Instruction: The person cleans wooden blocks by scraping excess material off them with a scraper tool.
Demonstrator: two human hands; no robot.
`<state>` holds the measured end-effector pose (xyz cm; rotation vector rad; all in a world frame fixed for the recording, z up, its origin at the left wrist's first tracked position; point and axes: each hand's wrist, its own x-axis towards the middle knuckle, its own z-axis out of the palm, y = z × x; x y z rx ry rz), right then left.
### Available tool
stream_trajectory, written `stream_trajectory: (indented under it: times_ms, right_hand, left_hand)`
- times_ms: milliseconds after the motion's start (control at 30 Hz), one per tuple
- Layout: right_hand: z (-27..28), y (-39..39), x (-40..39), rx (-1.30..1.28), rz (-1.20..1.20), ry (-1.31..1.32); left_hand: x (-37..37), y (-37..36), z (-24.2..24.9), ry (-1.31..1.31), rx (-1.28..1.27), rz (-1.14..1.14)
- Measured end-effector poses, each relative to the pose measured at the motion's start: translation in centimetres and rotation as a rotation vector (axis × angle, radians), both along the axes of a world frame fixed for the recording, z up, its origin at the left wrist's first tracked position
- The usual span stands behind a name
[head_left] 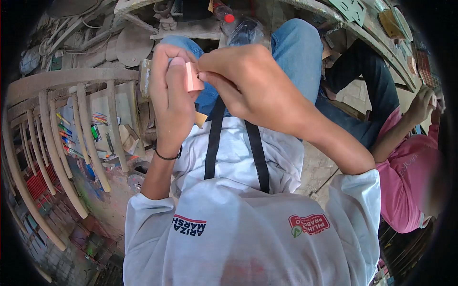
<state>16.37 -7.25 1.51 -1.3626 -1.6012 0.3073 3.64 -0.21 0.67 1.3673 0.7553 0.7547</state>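
Observation:
My left hand (pixel 172 95) is closed around a small pink block (pixel 194 78), with the thumb along its near side and a paler face showing. From the right, my right hand (pixel 248 78) comes in with thumb and fingers pinched right at the block's edge. A small dark spot shows at those fingertips; I cannot tell what they grip. Below the left palm, a yellowish-tan scrap (pixel 200 119) sticks out over my lap. Both hands are above my knees, in front of the white shirt (pixel 238 229).
A slatted wooden rack (pixel 81 76) stands at the left, with coloured pens beyond its slats. Ahead lies a bottle with a red cap (pixel 229 18). On the right sits a person in a pink shirt (pixel 405 176), close to a curved bench edge (pixel 367 43).

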Motion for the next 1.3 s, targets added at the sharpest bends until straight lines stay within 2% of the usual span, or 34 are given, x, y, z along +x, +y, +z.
stream_trajectory:
  times_ms: [33, 67, 100, 133, 167, 200, 233, 300, 367, 433, 467, 533, 567, 633, 733, 867, 933, 967, 1033, 1133, 1300]
  right_hand:
    - [0.2, -0.2, 0.0, -0.002, -0.005, 0.003]
    - [0.7, -0.5, 0.1, -0.13, 0.014, 0.102]
    - [1.0, -0.7, 0.2, -0.258, 0.032, 0.202]
    - [1.1, -0.8, 0.4, -0.256, 0.027, 0.205]
    - [1.1, -0.8, 0.7, -0.46, 0.062, 0.442]
    - [1.1, -0.9, 0.8, -0.664, 0.097, 0.68]
    - [1.1, -1.0, 0.6, -0.664, 0.09, 0.685]
    - [1.3, -1.4, 0.4, -0.818, 0.258, 1.381]
    - [2.0, -1.5, 0.3, -0.763, 0.247, 1.307]
    - [2.4, -1.4, 0.2, -0.587, 0.124, 0.912]
    - [2.3, -1.4, 0.0, -0.578, 0.127, 0.917]
    - [2.2, -1.3, -0.2, -0.268, -0.026, 0.5]
    - [2.3, -1.3, -0.1, -0.27, -0.028, 0.498]
    - [2.5, -1.3, 0.1, -0.237, -0.065, 0.368]
    - [1.9, -1.2, 0.2, -0.144, -0.055, 0.22]
    - [0.9, -0.9, 0.0, -0.027, -0.066, 0.16]
    - [0.9, -0.7, -0.1, 0.019, -0.062, 0.081]
    - [0.9, -0.8, -0.1, 0.02, -0.061, 0.083]
    - [0.9, -1.0, 0.1, -0.07, -0.03, -0.031]
    - [0.9, -1.0, -0.1, -0.003, -0.031, 0.007]
    - [0.6, -1.0, -0.4, -0.024, -0.029, 0.021]
  left_hand:
    - [-0.2, 0.1, -0.1, -0.007, 0.121, -0.018]
    - [-0.2, 0.2, -0.2, -0.005, 0.121, -0.021]
    - [-0.3, 0.2, -0.3, 0.015, 0.279, -0.038]
    - [-0.4, 0.3, -0.3, 0.036, 0.436, -0.057]
    - [-0.6, 0.6, -0.4, 0.036, 0.437, -0.063]
    - [-0.7, 1.0, -0.6, 0.014, 0.587, -0.145]
    - [-0.9, 1.3, -0.6, -0.01, 0.734, -0.229]
    - [-0.9, 1.3, 0.2, -0.092, 0.651, -0.248]
    - [-0.5, 1.5, 0.8, -0.164, 0.569, -0.252]
    - [0.0, 2.4, 1.0, -0.149, 0.755, -0.218]
    - [-0.2, 2.6, 0.9, -0.144, 0.762, -0.222]
    - [-0.4, 2.8, 0.7, -0.042, 0.692, -0.221]
    - [-0.6, 2.6, 0.9, -0.045, 0.691, -0.221]
    - [-1.1, 1.8, 1.6, 0.246, 0.44, -0.225]
    - [-0.6, 1.0, 1.7, 0.289, 0.416, -0.12]
    - [0.0, 1.2, 1.8, 0.151, 0.294, -0.103]
    - [-0.6, 1.8, 1.5, 0.075, 0.09, -0.242]
    - [-0.6, 1.8, 1.3, 0.077, 0.09, -0.241]
    - [-0.5, 1.8, 1.0, -0.032, -0.094, -0.214]
    - [0.4, 0.7, 1.7, 0.006, -0.161, -0.073]
    - [0.0, 1.3, 1.0, 0.059, -0.102, -0.133]
